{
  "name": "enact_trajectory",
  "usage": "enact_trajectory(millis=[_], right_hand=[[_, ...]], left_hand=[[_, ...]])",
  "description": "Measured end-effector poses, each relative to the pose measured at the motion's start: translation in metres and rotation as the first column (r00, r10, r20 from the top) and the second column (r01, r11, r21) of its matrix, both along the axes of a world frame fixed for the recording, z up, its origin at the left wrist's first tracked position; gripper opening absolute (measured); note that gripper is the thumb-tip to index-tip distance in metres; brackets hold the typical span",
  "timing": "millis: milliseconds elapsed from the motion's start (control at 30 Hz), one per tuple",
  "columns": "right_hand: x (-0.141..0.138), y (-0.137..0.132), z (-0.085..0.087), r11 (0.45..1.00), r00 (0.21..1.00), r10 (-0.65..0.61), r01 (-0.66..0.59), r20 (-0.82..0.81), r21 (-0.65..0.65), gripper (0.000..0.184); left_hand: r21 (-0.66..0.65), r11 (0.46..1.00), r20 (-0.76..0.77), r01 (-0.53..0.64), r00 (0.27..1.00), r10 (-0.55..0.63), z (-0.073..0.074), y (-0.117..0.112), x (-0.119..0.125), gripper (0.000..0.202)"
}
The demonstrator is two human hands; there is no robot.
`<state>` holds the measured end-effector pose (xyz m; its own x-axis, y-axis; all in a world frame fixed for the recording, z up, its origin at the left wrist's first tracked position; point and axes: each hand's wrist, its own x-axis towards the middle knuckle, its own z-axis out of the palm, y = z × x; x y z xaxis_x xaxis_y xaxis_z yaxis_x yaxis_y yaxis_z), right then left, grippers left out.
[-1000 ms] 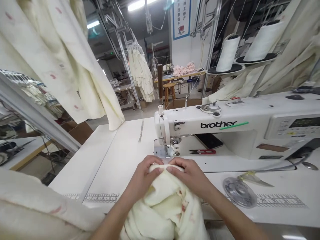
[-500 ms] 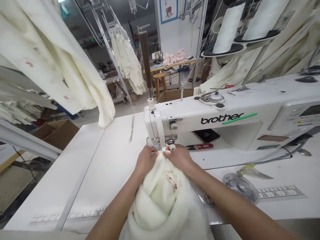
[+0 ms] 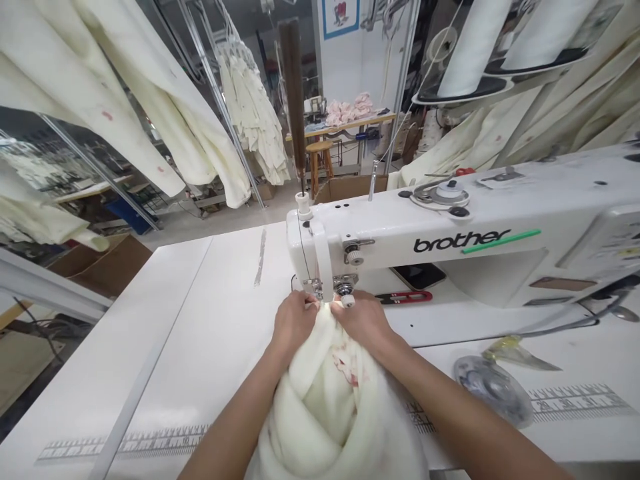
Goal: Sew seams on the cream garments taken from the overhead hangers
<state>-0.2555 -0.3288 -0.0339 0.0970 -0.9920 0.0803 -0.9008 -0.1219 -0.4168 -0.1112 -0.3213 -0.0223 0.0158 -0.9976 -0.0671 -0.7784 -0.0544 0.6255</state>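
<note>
A cream garment (image 3: 320, 407) with a small reddish print lies bunched between my forearms, its far edge under the needle area of the white sewing machine (image 3: 390, 233). My left hand (image 3: 296, 322) is closed on that edge, just left of the presser foot. From the right, my right hand (image 3: 363, 319) pinches the same edge close beside the needle. The fingertips of both hands almost meet at the needle, and the machine head partly hides those of the right. The stitching point itself is too small to make out.
Red-handled thread snips (image 3: 407, 297) and a dark phone (image 3: 419, 275) lie under the machine arm. A clear round dish (image 3: 493, 390) sits on the table right of my forearm. Thread cones (image 3: 473, 53) stand behind. Cream garments (image 3: 165, 93) hang over the table's far left.
My view has shifted slightly, so the machine and hanging garments appear moved. Both hands keep their grip at the needle; the garment's folds have changed slightly.
</note>
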Motion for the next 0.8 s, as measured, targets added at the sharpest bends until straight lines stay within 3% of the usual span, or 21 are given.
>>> enact_trajectory(millis=[267,567,800], right_hand=[[-0.001,0.001,-0.002,0.998,0.999,0.009,-0.011,-0.034,-0.068,0.01],[-0.002,-0.001,-0.01,0.99,0.997,0.024,-0.033,-0.073,-0.136,0.01],[0.002,-0.004,-0.017,0.98,0.996,-0.024,0.007,-0.083,-0.199,0.015]], left_hand=[[-0.048,0.999,-0.044,0.009,0.999,-0.011,-0.003,-0.001,0.0,0.015],[-0.121,0.992,0.01,0.025,1.0,-0.024,-0.013,-0.004,0.0,0.014],[-0.133,0.991,0.041,0.014,0.999,-0.009,-0.011,-0.006,-0.001,0.013]])
